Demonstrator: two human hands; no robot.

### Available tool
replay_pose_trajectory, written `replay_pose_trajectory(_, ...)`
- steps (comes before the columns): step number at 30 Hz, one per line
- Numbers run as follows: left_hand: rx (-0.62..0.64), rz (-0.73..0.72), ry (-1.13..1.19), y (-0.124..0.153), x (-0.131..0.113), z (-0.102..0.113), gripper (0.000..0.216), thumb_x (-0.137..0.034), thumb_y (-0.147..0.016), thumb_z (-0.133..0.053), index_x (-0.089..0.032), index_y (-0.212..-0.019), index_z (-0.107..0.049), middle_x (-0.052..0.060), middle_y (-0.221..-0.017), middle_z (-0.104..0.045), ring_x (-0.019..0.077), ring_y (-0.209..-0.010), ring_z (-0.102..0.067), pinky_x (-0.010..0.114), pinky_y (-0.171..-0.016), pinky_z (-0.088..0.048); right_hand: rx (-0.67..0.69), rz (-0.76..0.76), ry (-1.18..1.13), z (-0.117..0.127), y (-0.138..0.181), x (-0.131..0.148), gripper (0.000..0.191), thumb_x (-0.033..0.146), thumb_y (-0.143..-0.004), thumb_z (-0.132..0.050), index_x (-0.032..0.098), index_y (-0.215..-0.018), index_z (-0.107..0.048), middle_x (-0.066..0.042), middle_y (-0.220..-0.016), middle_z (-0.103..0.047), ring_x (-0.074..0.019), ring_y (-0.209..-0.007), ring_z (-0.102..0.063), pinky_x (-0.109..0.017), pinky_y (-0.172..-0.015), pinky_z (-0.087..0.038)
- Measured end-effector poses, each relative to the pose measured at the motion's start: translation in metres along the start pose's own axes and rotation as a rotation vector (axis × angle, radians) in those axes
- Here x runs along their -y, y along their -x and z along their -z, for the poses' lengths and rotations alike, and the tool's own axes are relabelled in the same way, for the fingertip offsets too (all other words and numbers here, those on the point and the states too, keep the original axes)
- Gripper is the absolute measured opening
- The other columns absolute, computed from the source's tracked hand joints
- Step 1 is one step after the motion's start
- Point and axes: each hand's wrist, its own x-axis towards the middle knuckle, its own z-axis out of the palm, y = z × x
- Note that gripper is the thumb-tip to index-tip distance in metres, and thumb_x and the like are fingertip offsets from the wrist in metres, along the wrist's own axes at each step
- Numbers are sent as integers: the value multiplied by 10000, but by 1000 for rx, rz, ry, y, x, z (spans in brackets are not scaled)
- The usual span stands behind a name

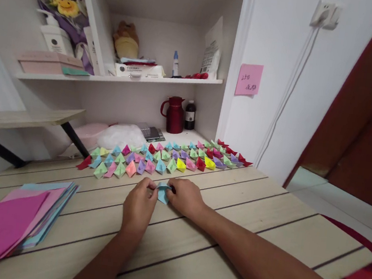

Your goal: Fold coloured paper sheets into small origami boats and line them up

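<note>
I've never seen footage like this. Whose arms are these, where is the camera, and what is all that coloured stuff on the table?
No machine here: these are a person's own bare arms, filmed by one camera worn on their head, looking forward and down. The left hand and right hand meet over a wooden table and together pinch a small blue paper, partly folded. Beyond it lie rows of little folded paper shapes in many colours. At the left edge sits a stack of flat coloured sheets, pink on top. At the back stand a red jug and a dark bottle.
</note>
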Motion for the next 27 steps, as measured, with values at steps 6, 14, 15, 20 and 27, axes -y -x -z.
replay_pose_trajectory(6, 114, -86, 45, -5, 2, -1, 29, -202, -797, -553, -224, -804, -571, -29, -752, -645, 120, -616, -575, 220, -578, -356, 25, -8, 14, 0, -2, -2, 166, 316, -805, -525, 232, -872, -651, -61, -908, -705, -231, -836, -616, -278, -569, -255)
replay_pose_trajectory(14, 193, -223, -141, -2, 2, -3, 124, -127, -807, -513, -226, -819, -587, -5, -870, -647, 132, -710, -573, 234, -602, -345, 18, 6, -71, 4, -4, -12, 373, 255, -758, -603, 289, -1125, -552, 5, -997, -669, -188, -877, -593, -253, -592, -275)
replay_pose_trajectory(15, 200, -244, -173, -1, 2, -3, 131, -127, -811, -509, -228, -826, -590, -2, -877, -647, 139, -732, -576, 240, -603, -342, 13, 6, -93, 3, -5, -13, 416, 233, -748, -610, 290, -1152, -531, 10, -984, -664, -180, -861, -587, -248, -593, -277)
replay_pose_trajectory(20, 239, -375, -358, 1, -1, -1, 191, -119, -837, -471, -237, -888, -612, 22, -938, -641, 186, -896, -582, 272, -680, -359, 27, 55, -209, 1, -9, -21, 269, 134, -703, -622, 248, -947, -633, -10, -979, -613, -159, -827, -557, -238, -643, -325)
replay_pose_trajectory(27, 336, -410, -423, 0, -3, 4, 257, -134, -860, -447, -233, -969, -657, 44, -1017, -640, 202, -957, -587, 299, -759, -405, 176, 144, -271, 13, -13, -39, 204, 146, -663, -701, 244, -839, -735, -16, -974, -629, -146, -781, -580, -229, -661, -402)
